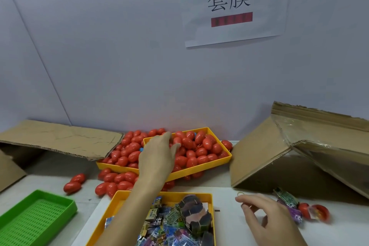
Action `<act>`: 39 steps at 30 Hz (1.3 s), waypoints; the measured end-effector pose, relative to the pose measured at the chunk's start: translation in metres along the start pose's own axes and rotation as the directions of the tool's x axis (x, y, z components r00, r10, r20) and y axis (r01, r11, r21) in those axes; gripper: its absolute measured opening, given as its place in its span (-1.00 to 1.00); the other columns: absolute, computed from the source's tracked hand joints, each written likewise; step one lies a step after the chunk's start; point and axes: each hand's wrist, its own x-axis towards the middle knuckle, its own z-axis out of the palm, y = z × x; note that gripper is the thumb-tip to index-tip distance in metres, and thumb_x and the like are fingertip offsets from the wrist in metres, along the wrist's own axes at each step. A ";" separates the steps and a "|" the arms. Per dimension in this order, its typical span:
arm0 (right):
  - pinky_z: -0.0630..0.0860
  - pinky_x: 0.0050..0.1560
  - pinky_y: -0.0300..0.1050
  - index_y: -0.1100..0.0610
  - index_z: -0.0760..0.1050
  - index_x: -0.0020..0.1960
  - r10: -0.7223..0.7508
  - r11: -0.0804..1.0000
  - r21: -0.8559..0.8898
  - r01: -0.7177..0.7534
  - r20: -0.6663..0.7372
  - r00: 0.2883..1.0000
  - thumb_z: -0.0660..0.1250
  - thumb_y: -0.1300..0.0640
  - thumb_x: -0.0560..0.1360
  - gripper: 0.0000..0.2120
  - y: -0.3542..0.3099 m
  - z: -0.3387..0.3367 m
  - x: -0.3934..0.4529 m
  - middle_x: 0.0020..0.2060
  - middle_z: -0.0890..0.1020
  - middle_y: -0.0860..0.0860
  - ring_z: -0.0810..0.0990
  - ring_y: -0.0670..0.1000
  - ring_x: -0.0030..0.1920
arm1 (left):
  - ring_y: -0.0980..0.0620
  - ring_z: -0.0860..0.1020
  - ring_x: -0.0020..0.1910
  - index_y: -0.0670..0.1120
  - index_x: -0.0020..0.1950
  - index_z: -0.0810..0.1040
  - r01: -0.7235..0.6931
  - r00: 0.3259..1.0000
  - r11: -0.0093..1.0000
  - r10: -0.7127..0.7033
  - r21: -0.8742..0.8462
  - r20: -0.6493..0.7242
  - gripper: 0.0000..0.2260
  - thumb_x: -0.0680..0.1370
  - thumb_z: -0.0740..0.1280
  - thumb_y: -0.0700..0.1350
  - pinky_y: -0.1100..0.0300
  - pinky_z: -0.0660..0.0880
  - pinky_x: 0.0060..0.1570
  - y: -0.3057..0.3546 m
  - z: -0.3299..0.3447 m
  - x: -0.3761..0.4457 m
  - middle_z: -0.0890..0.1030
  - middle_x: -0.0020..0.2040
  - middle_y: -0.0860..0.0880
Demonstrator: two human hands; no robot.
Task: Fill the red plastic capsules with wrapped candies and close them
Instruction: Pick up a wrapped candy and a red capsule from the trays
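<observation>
White worktable (249,183): near yellow tray (117,201) of candy packets front-centre; green perforated tray (40,215) to its left, far yellow trays (199,170) w/ red capsules behind it. Loose capsules (111,183) btwn the yellow trays; cardboard boxes (279,156) at both sides, opened capsule halves (317,211) to its right.

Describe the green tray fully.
The green tray is bright plastic, rectangular and shallow, with raised solid walls and a perforated grid floor. It lies flat on the white table at the near left, partly cut off by the picture edge. Nothing shows inside it, and neither hand touches it.
</observation>
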 end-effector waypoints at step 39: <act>0.60 -0.23 -0.19 0.02 0.62 0.09 0.103 0.692 0.714 -0.104 0.044 0.994 0.34 0.05 0.37 -0.69 -0.024 -0.008 -0.009 -0.10 0.72 0.05 0.70 0.04 -0.06 | -0.03 0.67 0.06 -0.01 0.12 0.66 0.404 0.912 0.155 0.005 -0.902 0.410 -0.72 0.42 0.43 -0.06 0.18 0.61 -0.06 0.063 0.014 -0.114 0.72 -0.01 -0.03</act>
